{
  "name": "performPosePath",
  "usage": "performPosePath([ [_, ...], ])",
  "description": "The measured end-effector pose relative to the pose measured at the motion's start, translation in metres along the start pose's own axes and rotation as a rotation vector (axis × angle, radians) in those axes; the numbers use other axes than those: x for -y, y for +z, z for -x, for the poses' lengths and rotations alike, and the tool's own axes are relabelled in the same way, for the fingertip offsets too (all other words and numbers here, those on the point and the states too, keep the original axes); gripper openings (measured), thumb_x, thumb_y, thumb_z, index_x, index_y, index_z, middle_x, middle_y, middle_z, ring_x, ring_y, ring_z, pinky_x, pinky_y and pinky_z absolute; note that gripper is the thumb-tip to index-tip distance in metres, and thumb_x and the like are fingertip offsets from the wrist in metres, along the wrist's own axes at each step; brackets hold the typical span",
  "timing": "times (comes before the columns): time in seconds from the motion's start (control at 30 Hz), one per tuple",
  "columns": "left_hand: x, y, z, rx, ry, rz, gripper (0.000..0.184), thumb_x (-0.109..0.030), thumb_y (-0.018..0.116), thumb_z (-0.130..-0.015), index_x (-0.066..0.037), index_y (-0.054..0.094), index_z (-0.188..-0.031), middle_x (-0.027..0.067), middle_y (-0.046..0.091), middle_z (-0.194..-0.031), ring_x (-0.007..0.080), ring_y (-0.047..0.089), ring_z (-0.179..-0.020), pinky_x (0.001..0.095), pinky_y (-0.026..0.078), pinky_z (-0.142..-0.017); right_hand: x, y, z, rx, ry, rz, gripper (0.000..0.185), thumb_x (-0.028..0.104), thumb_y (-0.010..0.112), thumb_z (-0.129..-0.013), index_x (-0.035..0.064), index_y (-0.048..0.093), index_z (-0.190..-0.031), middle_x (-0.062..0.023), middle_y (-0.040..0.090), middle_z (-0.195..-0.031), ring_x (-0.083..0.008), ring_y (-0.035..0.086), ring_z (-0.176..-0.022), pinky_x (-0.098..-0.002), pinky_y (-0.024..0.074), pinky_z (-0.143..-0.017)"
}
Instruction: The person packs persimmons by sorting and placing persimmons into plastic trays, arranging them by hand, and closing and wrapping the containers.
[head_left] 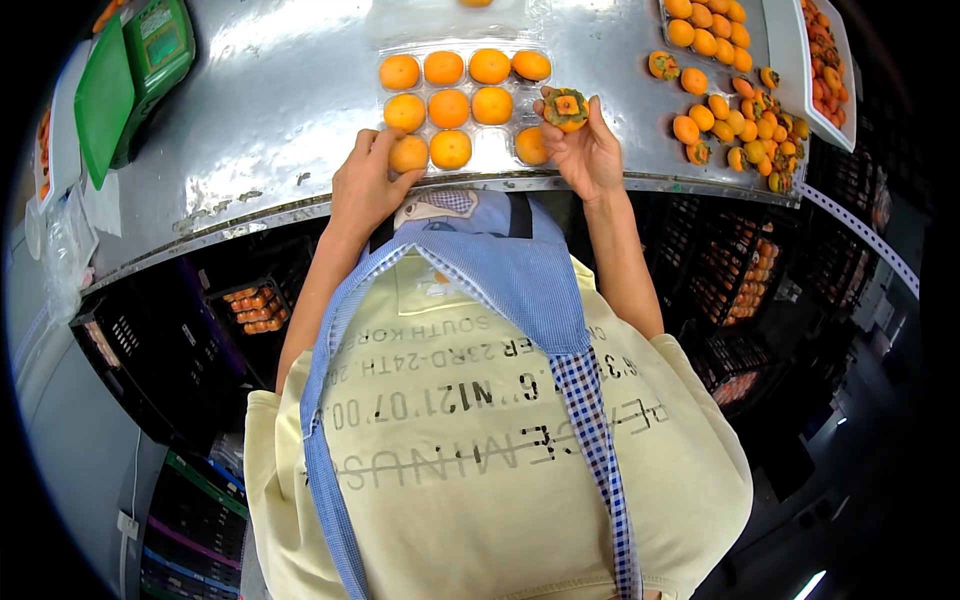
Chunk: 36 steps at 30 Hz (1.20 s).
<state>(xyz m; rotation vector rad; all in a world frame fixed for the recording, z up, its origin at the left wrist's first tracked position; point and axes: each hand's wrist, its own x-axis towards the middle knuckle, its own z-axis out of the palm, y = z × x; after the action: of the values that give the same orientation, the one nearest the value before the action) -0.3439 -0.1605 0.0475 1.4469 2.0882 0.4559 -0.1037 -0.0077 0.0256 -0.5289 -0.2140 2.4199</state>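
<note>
A clear plastic tray with rows of orange persimmons lies at the table's front edge. My left hand has its thumb and fingers closed around a persimmon in the tray's front left corner. In my right hand is another persimmon, held just above the tray's right side with its green-brown calyx facing up. Several persimmons in the tray show their smooth side. Part of the tray's right column is hidden behind my right hand.
Loose persimmons are heaped on the metal table at the right, below a filled tray. A white crate of fruit stands beyond. A green device sits far left. Dark crates of fruit are under the table.
</note>
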Motion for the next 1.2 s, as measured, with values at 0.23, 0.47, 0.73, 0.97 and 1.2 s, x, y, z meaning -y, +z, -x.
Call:
performPosePath([
  [0.23, 0.002, 0.001, 0.000, -0.016, 0.019, 0.002, 0.048, -0.027, 0.075, -0.070, -0.009, 0.054, -0.110, 0.0090, 0.054, -0.102, 0.0282, 0.060, -0.080, 0.0364, 0.049, -0.066, -0.010, 0.012, -0.001, -0.147, -0.084, -0.126, 0.054, 0.030, 0.047, -0.094, -0.0095, 0.032, -0.126, -0.0263, 0.040, -0.126, -0.0300, 0.051, -0.110, -0.0328, 0.0478, -0.096],
  [0.47, -0.001, -0.002, -0.001, 0.031, -0.025, 0.017, 0.048, -0.028, 0.073, -0.071, -0.010, 0.055, -0.112, 0.0105, 0.054, -0.105, 0.0304, 0.060, -0.086, 0.0387, 0.050, -0.070, -0.011, 0.008, -0.004, -0.147, -0.095, -0.106, 0.053, 0.027, 0.053, -0.091, -0.0088, 0.032, -0.125, -0.0249, 0.041, -0.127, -0.0363, 0.044, -0.119, -0.0368, 0.0448, -0.100],
  [0.73, 0.005, 0.000, 0.002, -0.012, 0.023, 0.056, 0.050, -0.022, 0.076, -0.069, -0.008, 0.055, -0.111, 0.0082, 0.053, -0.100, 0.0233, 0.059, -0.073, 0.0338, 0.050, -0.064, 0.000, 0.005, 0.000, -0.332, -0.262, 0.682, 0.044, 0.011, 0.066, -0.082, -0.0026, 0.043, -0.117, -0.0181, 0.051, -0.116, -0.0301, 0.058, -0.103, -0.0364, 0.0506, -0.090],
  [0.97, 0.007, 0.003, 0.003, -0.037, 0.056, 0.031, 0.048, -0.022, 0.077, -0.068, -0.007, 0.055, -0.109, 0.0077, 0.053, -0.101, 0.0218, 0.060, -0.075, 0.0328, 0.050, -0.065, -0.001, 0.001, -0.003, -0.367, -0.291, 1.295, 0.052, 0.014, 0.077, -0.073, 0.0001, 0.049, -0.115, -0.0123, 0.054, -0.111, -0.0199, 0.060, -0.094, -0.0278, 0.0519, -0.077],
  [1.2, -0.011, 0.000, -0.001, -0.052, 0.030, -0.147, 0.052, -0.034, 0.077, -0.066, -0.007, 0.055, -0.105, 0.0079, 0.056, -0.102, 0.0265, 0.061, -0.084, 0.0359, 0.050, -0.066, -0.008, -0.006, -0.011, -0.313, -0.424, 1.499, 0.051, 0.011, 0.077, -0.070, 0.0012, 0.050, -0.113, -0.0095, 0.056, -0.110, -0.0200, 0.059, -0.095, -0.0282, 0.0523, -0.078],
])
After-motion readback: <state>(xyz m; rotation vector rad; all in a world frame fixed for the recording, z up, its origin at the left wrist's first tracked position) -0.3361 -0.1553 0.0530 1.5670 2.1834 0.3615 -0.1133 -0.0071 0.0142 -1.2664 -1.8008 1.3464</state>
